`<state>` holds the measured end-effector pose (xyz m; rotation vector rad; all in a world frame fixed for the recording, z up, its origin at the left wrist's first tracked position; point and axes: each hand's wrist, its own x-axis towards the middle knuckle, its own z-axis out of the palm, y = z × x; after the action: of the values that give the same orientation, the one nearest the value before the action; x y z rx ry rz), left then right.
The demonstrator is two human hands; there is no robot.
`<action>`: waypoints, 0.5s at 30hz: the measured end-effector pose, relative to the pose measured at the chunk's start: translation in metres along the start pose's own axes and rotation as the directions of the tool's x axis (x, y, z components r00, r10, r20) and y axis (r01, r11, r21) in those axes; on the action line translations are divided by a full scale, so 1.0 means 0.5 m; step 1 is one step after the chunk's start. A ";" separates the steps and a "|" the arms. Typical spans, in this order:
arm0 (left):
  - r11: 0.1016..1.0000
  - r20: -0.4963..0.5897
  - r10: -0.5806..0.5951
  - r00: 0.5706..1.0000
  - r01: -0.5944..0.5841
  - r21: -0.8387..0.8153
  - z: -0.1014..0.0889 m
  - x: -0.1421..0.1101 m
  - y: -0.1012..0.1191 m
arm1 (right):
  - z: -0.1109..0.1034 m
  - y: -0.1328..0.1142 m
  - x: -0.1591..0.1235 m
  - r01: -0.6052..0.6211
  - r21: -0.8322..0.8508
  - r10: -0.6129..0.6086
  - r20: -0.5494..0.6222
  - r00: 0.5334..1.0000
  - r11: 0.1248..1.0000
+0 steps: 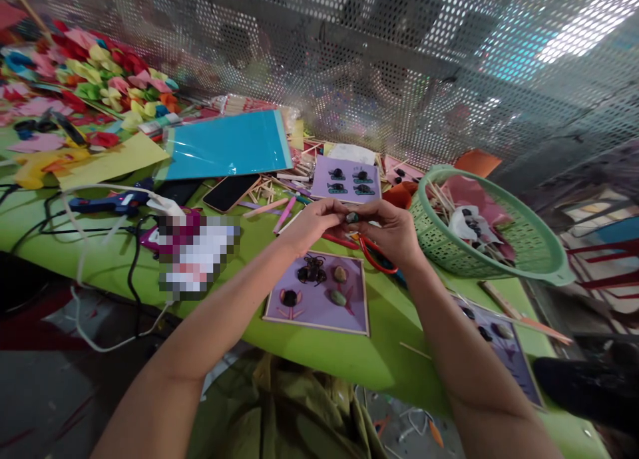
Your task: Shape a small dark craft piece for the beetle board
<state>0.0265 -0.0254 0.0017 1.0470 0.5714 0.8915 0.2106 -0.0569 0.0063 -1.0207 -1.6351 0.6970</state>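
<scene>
Above the green table, my left hand (pixel 324 221) and my right hand (pixel 392 229) meet with closed fingertips around a small dark green pebble (pixel 352 217). Just below them lies a purple board (pixel 319 316) with a pale wooden edge. On that board are a black stone (pixel 289 298) with pink paper pieces, a dark stone figure with legs (pixel 312 269), a brown stone (pixel 340 274) and a greenish stone (pixel 338 297) near a pink paper shape. Behind my hands, a lilac card (pixel 324 173) carries several dark stones on green shapes. Red-orange-handled scissors (pixel 375 256) lie partly hidden below my right hand.
A green plastic basket (pixel 499 263) with sticks and paper stands at right, beside another purple board (pixel 524 359). Leftward are a glue gun (pixel 107 203), cables, a power strip (pixel 172 233) and a phone (pixel 229 193). Behind are a blue packet (pixel 229 143), paper flowers (pixel 114 80) and perforated metal (pixel 349 60).
</scene>
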 end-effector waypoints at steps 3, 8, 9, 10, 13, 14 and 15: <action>1.000 -0.014 0.009 1.000 -0.009 -0.012 0.002 0.001 -0.001 | 0.000 -0.003 0.002 0.013 0.004 -0.013 -0.006 1.000 1.000; 1.000 -0.018 0.003 1.000 -0.003 -0.010 0.007 -0.003 0.010 | 0.001 -0.009 0.004 0.037 -0.012 -0.038 -0.068 0.997 0.999; 1.000 -0.032 0.011 0.999 -0.011 0.002 0.008 -0.004 0.012 | 0.001 -0.008 0.004 0.047 -0.028 -0.049 -0.066 0.997 0.998; 1.000 -0.046 0.022 0.999 -0.021 0.014 0.010 -0.006 0.014 | 0.001 -0.007 0.003 0.058 -0.048 -0.061 -0.060 0.996 0.997; 0.998 -0.073 0.051 0.996 -0.048 0.046 0.013 -0.010 0.017 | 0.002 -0.001 0.003 0.091 -0.118 -0.097 -0.045 0.994 0.989; 0.997 -0.078 0.059 0.995 -0.055 0.052 0.013 -0.010 0.017 | 0.002 0.001 0.002 0.097 -0.140 -0.105 -0.047 0.993 0.985; 0.996 -0.080 0.066 0.995 -0.061 0.058 0.013 -0.011 0.016 | 0.003 0.002 0.002 0.102 -0.156 -0.112 -0.054 0.992 0.982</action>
<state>0.0258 -0.0312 0.0114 1.0874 0.6368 0.9827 0.2094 -0.0553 0.0053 -1.0448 -1.6950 0.4688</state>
